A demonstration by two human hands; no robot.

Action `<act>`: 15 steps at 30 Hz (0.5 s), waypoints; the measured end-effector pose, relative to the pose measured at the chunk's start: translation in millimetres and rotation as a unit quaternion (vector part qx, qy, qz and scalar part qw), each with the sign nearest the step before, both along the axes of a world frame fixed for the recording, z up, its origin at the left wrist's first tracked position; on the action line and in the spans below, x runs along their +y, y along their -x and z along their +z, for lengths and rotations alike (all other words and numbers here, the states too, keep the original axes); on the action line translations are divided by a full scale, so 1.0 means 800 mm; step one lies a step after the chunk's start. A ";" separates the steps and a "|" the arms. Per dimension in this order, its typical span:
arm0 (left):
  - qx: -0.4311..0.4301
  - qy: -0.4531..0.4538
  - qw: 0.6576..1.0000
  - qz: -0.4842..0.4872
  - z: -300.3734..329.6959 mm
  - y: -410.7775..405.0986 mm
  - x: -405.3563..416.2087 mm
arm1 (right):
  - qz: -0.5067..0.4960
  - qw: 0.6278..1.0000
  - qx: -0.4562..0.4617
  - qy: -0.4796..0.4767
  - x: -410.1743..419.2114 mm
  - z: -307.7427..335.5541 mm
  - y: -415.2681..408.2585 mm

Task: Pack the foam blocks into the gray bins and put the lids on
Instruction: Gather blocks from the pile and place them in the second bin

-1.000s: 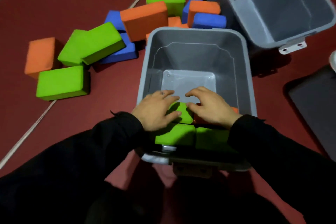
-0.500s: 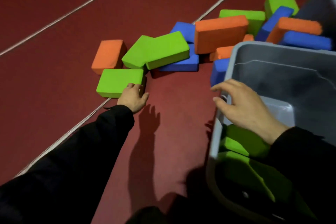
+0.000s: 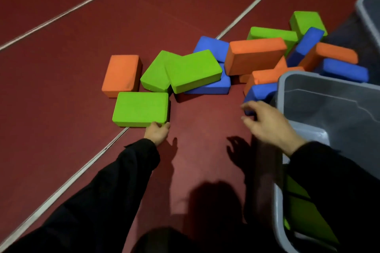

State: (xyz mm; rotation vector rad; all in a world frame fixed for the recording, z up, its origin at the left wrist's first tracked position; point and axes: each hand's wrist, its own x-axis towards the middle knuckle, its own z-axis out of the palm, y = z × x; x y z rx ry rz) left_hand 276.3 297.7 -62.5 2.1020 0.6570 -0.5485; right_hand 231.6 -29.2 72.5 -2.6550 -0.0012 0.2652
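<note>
A green foam block (image 3: 140, 109) lies flat on the red floor, nearest of the loose blocks. My left hand (image 3: 157, 132) grips its near right corner, fingers curled against the near face and thumb up the right side. My right hand (image 3: 267, 123) hovers with spread, relaxed fingers just left of the gray bin (image 3: 280, 92), close to a blue block (image 3: 259, 92), and holds nothing. Green blocks (image 3: 298, 211) lie inside the bin at its near end, partly hidden by my right sleeve.
Behind lies a heap of several orange (image 3: 255, 55), green (image 3: 193, 70) and blue blocks; a single orange block (image 3: 122, 74) sits at its left. A second gray bin (image 3: 368, 12) shows at the top right edge. White lines cross the floor.
Both hands left the blocks in the bin. My left hand reached out to the green block's corner, and my right hand came out over the bin's left rim. The view swung left.
</note>
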 end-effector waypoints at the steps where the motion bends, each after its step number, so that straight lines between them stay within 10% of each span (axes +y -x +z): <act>1: 0.002 0.010 1.000 0.001 0.014 0.003 -0.003 | -0.019 1.000 0.010 -0.019 0.011 -0.001 -0.016; 10: 0.001 0.082 0.985 0.151 -0.002 -0.055 0.004 | -0.062 0.993 0.046 -0.085 0.108 -0.073 -0.214; 15: 0.069 0.199 0.907 0.365 -0.064 -0.071 0.007 | -0.165 0.980 0.004 -0.108 0.115 -0.137 -0.319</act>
